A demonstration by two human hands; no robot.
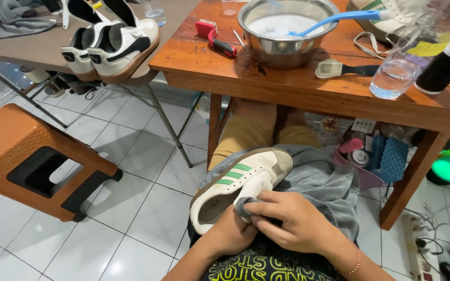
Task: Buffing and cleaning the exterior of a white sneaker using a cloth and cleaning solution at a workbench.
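The right hand (292, 221) is closed around a bunched corner of the grey cloth (329, 187) and presses it against the heel end of a white sneaker with green stripes (240, 182). The left hand (230, 237) grips that same heel end from below, fingers wrapped under the sole, so the shoe lies steady across the lap on the cloth, toe pointing towards the wooden table (298, 88).

Judging by its look, the upper is already fairly clean and pale — the wiping seems to be at a late stage for this shoe, though its far side is hidden and I cannot tell its state. On the table stand one steel bowl (287, 31) of cloudy water with one blue-handled brush (334, 20) resting in it, one small flat brush (339, 68), one red-handled tool (215, 37) and one clear bottle of water (407, 57). Two more white sneakers with black stripes (111, 44) sit as a pair on the grey folding table (37, 52) — three shoes clearly counted, with part of a fourth at the top edge. One orange stool (32, 158) stands on the tiled floor
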